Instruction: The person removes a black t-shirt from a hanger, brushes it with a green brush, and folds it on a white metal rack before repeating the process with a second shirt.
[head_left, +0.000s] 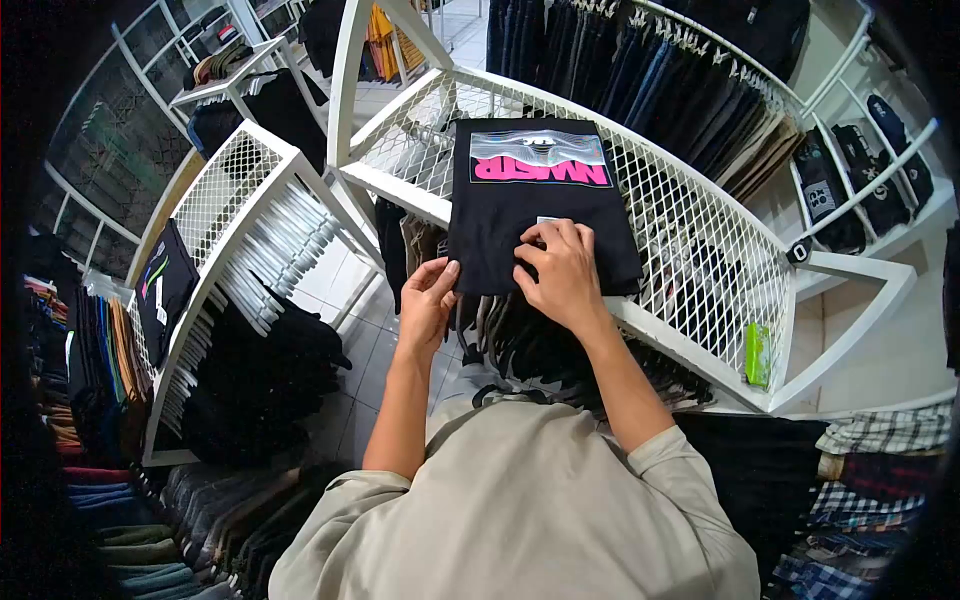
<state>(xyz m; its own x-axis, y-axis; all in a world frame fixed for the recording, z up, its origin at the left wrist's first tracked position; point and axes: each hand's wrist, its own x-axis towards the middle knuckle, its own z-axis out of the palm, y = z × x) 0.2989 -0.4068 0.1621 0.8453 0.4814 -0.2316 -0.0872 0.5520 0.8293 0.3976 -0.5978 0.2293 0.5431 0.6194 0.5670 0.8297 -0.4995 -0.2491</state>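
Observation:
A folded black T-shirt (500, 222) lies on the white mesh shelf in front of me, its print of pink letters and a grey picture upside down from my side. My left hand (427, 298) pinches the shirt's near left corner between thumb and fingers. On the lower front of the shirt rests my right hand (562, 268), its fingers bent and drawn in against the cloth. Just above those fingers a small pale label (547, 220) shows in part. What lies beneath the right fingertips is hidden.
The white mesh shelf (700, 260) carries a green packet (757, 355) at its right end. Dark trousers (640, 70) hang behind it. To the left stands another rack with white hangers (275, 255). Folded checked shirts (880, 500) are stacked at lower right.

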